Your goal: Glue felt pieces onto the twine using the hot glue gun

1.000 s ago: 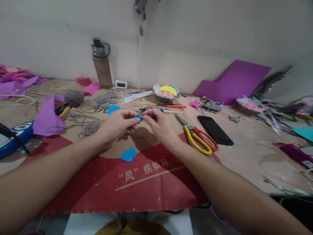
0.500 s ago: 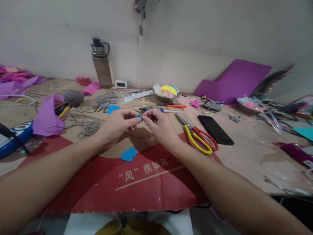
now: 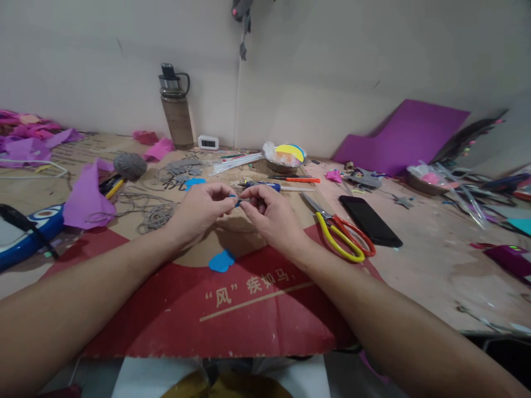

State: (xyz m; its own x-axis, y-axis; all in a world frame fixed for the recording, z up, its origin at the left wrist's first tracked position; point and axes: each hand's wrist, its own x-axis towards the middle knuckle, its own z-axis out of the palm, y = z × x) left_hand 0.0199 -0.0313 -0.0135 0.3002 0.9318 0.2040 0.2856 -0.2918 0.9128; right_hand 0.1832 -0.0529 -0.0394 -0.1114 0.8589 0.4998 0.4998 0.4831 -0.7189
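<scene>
My left hand (image 3: 203, 207) and my right hand (image 3: 269, 213) meet fingertip to fingertip above the cardboard. Pinched between them is a small blue foam piece (image 3: 238, 203), mostly covered by the fingers. Both hands are closed on it. Below them, a blue foam cutout (image 3: 222, 261) with rounded lobes lies where the brown and red parts of the cardboard sheet (image 3: 257, 331) meet. Another blue cutout (image 3: 194, 182) sits behind my left hand. Loose grey yarn (image 3: 155, 215) spreads left of my left wrist.
Right of my right hand lie scissors (image 3: 340, 232) with red and yellow handles and a black phone (image 3: 369, 221). At the back stand a water bottle (image 3: 177, 116), a small white clock (image 3: 208, 142) and a bowl (image 3: 286, 165). A yarn ball (image 3: 130, 166) and purple foam (image 3: 89, 199) are leftward.
The fingers have drawn closer together over the blue foam piece, so less of it shows. The whole view has shifted slightly; the other things lie as before.
</scene>
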